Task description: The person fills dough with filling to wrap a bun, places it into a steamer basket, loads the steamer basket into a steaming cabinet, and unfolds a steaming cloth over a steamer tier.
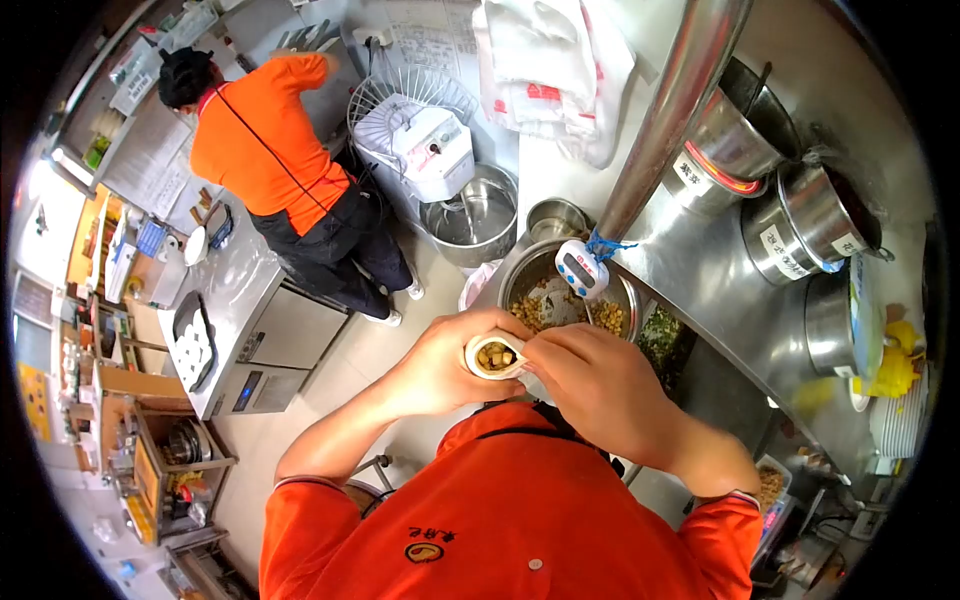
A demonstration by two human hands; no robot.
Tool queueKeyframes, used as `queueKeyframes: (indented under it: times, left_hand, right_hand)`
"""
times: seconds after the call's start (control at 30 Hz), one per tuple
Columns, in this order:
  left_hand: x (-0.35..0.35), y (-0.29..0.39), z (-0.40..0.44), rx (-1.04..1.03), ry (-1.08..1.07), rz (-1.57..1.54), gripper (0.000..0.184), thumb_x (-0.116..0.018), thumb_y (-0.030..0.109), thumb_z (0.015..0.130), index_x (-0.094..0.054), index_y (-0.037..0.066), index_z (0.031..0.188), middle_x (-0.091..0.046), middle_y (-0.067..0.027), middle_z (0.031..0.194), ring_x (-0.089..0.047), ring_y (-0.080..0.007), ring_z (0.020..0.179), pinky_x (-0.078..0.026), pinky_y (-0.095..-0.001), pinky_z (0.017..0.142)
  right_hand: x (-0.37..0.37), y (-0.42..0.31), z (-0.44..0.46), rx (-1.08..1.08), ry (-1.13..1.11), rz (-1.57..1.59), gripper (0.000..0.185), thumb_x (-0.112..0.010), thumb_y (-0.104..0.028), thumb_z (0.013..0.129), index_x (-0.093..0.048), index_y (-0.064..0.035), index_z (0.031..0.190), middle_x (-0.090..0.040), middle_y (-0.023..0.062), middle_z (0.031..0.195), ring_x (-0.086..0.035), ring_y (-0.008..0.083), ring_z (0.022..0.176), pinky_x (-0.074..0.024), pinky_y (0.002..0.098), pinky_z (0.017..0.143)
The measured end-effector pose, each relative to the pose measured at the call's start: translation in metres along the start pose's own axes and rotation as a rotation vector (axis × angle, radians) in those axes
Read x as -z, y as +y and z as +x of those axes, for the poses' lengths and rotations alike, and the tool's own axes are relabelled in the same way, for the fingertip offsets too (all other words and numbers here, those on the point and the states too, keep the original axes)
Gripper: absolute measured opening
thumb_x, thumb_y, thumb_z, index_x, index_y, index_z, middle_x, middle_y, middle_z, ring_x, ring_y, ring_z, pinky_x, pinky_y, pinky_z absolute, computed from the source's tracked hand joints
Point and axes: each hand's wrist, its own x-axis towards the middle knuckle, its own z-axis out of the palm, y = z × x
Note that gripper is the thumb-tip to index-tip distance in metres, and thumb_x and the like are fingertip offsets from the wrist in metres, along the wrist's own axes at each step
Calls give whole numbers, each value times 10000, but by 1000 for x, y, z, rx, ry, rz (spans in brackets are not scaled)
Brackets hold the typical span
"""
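My left hand (436, 368) is wrapped round a bun wrapper (474, 362), a pale piece of dough cupped open at the top. Diced brown filling (496, 356) shows inside it. The fingers of my right hand (592, 385) pinch the dough's right edge; its fingertips are partly hidden. Just beyond my hands stands a steel bowl (517, 275) with more diced filling and what looks like a flat scoop (558, 306) lying in it. A white timer (581, 269) hangs above this bowl from a metal pole.
A co-worker in an orange shirt (275, 135) stands at the far left counter, turned away. Behind the bowl are a small steel pot (556, 218) and a mixer (432, 150) over its steel bowl (488, 235). Labelled steel pots (790, 235) line the right shelf (690, 275).
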Motion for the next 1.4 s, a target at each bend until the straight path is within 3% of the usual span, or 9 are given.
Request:
queueKeyframes:
  times: [0.2,0.37,0.57,0.67,0.73,0.83,1.0,1.13,1.4]
  left_hand:
    - [-5,7,2,-81,101,154,491,-834,-5,689,-615,45,1126,-678,-61,1068,-668,-166,943,-526,-309,822]
    - [1,-3,0,-110,-15,-3,482,-826,-10,694,-604,47,1117,-672,-69,1086,-658,-151,955,-520,-310,816]
    - [-1,8,-7,99,-48,-61,472,-800,-2,731,-602,38,1158,-646,-83,1088,-614,-135,1024,-508,-308,865]
    - [7,-1,-15,59,-115,-519,493,-752,0,792,-572,3,1251,-620,-118,1224,-594,-182,1149,-500,-334,961]
    - [14,-6,-20,104,-208,-1161,477,-668,-3,863,-529,-29,1319,-564,-162,1351,-553,-241,1260,-479,-379,1036]
    - [14,-15,-23,19,-165,-974,409,-599,-2,908,-539,-32,1312,-532,-189,1405,-525,-279,1312,-464,-411,1069]
    - [8,-6,-20,78,-100,-624,314,-579,-57,872,-600,-18,1183,-643,-76,1168,-608,-133,1043,-491,-301,914]
    - [8,-9,-17,48,-138,-285,343,-608,-66,871,-586,-24,1210,-637,-105,1196,-621,-150,985,-522,-307,845]
    - [23,-28,-23,39,-202,-634,393,-635,25,965,-566,4,1351,-628,-80,1277,-605,-141,1149,-483,-312,1007]
  right_hand:
    - [5,-3,9,-66,-175,-30,345,-590,7,825,-546,4,1167,-618,191,980,-612,380,935,-511,450,797]
    - [5,-7,9,-9,-75,94,297,-610,-7,841,-559,8,1133,-613,204,970,-607,391,927,-497,466,807]
    - [-7,-9,8,-33,50,100,210,-639,-39,886,-608,12,1087,-637,192,916,-642,378,849,-519,452,737]
    - [0,-17,9,-55,124,87,141,-644,-33,883,-618,-2,1018,-642,179,883,-650,369,814,-524,446,698]
    - [2,-17,8,-30,130,90,148,-644,-29,879,-620,-5,1023,-641,176,883,-649,369,814,-523,448,699]
    - [4,-19,5,-2,88,100,176,-644,-20,864,-622,-7,1038,-639,171,877,-644,371,805,-518,451,697]
    - [3,-28,10,3,11,22,140,-692,-12,864,-681,-3,1003,-678,150,865,-673,336,814,-532,404,687]
    - [-3,-20,11,-122,-117,99,126,-637,-26,873,-638,2,996,-643,165,853,-632,372,794,-506,439,688]
    - [-1,-30,16,-63,-17,162,125,-596,-31,900,-607,17,1015,-638,203,885,-626,405,827,-501,463,718]
